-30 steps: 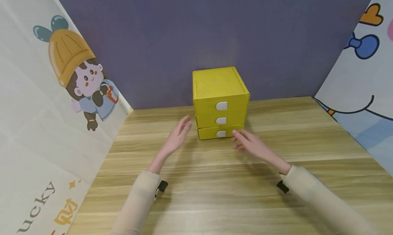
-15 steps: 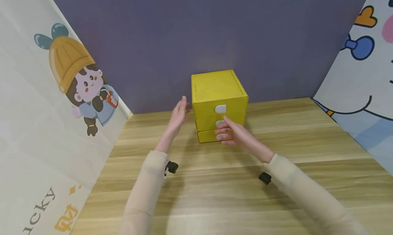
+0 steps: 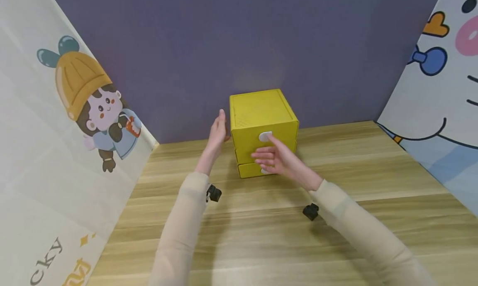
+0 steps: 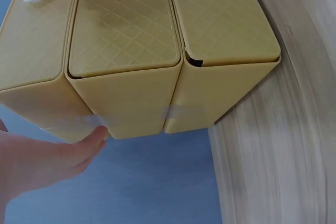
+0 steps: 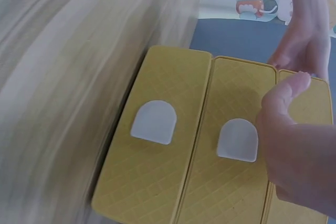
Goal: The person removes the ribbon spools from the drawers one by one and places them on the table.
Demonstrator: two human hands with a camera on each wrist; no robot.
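Yellow drawer box point(image 3: 261, 111) between both hands

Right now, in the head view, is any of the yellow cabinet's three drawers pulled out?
No: all three drawer fronts of the yellow drawer cabinet sit flush, and the right hand only hovers before them.
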